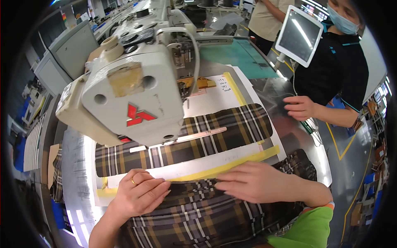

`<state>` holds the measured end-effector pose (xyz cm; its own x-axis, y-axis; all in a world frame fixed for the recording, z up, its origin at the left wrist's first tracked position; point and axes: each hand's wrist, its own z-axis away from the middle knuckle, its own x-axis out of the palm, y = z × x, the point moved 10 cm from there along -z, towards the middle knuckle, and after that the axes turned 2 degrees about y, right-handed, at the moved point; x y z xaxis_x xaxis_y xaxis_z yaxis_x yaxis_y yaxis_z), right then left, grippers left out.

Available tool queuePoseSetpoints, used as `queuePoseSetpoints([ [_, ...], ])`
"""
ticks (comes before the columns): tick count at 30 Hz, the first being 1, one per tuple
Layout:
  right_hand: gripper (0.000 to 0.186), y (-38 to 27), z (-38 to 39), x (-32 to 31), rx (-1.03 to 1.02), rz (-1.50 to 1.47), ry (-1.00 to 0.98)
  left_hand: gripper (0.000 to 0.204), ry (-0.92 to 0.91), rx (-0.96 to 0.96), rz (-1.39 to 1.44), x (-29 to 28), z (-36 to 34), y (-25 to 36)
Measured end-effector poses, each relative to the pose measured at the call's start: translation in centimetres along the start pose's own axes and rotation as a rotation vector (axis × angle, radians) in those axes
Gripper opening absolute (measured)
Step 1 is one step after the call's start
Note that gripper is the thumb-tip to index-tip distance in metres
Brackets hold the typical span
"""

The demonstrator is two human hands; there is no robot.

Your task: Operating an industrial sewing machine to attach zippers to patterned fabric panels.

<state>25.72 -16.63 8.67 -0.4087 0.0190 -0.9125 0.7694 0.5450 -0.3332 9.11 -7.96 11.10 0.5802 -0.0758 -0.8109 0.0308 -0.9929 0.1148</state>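
A plaid fabric piece (186,219) in brown, black and white lies bunched at the near edge of the work plate, its far edge along a strip of yellow tape (264,155). My left hand (142,193), with a ring on one finger, is closed at the fabric's left end, its fingertips on the edge; the thumb is hidden. Slightly blurred, my right hand (252,182) rests palm down on the fabric's edge, fingers stretched leftward. Beyond both hands, a second plaid panel (244,124) lies flat on a white template sheet (271,134), topped by a pale narrow strip (198,135).
A large white sewing machine head (132,99) overhangs the left part of the panel. At the right, a person in a black shirt (331,78) holds a hand (300,108) near the metal table's edge, beside a screen (300,36). Another person (271,18) stands behind.
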Motion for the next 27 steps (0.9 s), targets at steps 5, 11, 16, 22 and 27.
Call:
queuePoseSetpoints([
  [5,0.032,7.3,1.9,-4.0,0.099,-0.029,0.122,0.027,-0.048,-0.064,-0.018,1.8,-2.3,2.0],
  [11,0.035,15.2,-0.2,-6.3,0.274,0.003,0.245,0.028,-0.073,-0.254,-0.034,4.5,-5.2,-0.1],
  [16,0.041,15.5,-6.0,-2.8,0.2,0.164,0.242,0.03,-0.141,-0.241,-0.101,6.2,-4.2,-3.1],
  [22,0.054,15.4,-11.2,2.5,0.296,0.223,0.072,0.033,-0.127,-0.19,-0.122,7.2,-1.8,-5.8],
  [27,0.05,16.9,-12.9,3.8,0.305,0.104,0.013,0.034,-0.059,-0.231,-0.08,7.4,-1.2,-6.5],
])
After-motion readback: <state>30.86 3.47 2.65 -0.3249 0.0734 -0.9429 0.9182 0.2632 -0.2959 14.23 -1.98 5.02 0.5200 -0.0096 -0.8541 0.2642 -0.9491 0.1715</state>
